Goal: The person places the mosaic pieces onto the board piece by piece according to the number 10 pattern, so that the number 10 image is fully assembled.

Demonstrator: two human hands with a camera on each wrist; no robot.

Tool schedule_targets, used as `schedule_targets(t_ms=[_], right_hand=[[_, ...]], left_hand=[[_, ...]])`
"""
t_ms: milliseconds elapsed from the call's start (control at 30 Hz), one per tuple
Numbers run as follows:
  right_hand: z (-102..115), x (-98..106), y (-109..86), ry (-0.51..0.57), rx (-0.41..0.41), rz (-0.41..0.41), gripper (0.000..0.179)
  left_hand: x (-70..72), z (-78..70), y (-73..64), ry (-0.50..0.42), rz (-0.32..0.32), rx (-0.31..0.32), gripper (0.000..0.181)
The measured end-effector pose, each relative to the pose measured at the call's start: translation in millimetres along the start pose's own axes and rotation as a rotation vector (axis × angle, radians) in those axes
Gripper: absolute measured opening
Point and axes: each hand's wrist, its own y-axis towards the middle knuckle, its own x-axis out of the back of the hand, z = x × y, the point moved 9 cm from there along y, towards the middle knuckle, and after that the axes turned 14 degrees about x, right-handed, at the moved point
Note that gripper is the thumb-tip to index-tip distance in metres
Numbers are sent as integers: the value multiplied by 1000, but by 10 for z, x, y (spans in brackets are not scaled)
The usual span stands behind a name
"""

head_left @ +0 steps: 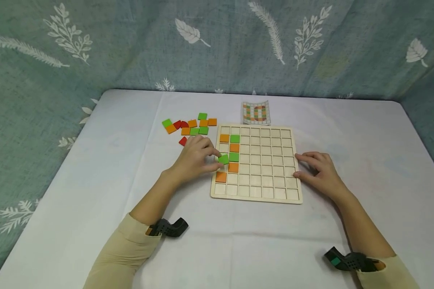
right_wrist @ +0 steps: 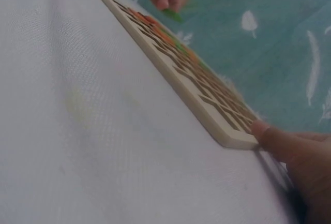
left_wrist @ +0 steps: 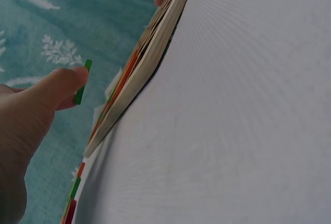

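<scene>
My left hand (head_left: pixel 197 157) pinches a green square tile (head_left: pixel 223 159) between thumb and fingers, over the left columns of the wooden grid board (head_left: pixel 265 165). In the left wrist view this green tile (left_wrist: pixel 84 81) is seen edge-on, raised above the board. Orange and green tiles sit in cells of the two left columns, among them an orange tile (head_left: pixel 221 177) low in the first column and a green tile (head_left: pixel 234 139) near the top of the second. My right hand (head_left: pixel 320 170) touches the board's right edge with thumb and fingertips; its thumb (right_wrist: pixel 264 131) shows at the rim.
Loose orange, green and red tiles (head_left: pixel 194 131) lie in a group beyond my left hand, left of the board. A pattern card (head_left: pixel 256 113) with a coloured grid lies behind the board. White cloth (head_left: pixel 209 249) covers the table, and a leaf-patterned curtain (head_left: pixel 217 48) hangs behind it.
</scene>
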Motion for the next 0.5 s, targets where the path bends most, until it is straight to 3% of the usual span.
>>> schedule_targets(t_ms=[233, 500], right_hand=[[2, 14, -7, -6, -5, 6, 51], [-6, 0, -4, -3, 23, -3, 51]], left_hand=[[-125, -110, -13, -23, 107, 22, 26], [-243, -223, -73, -14, 178, -7, 25]])
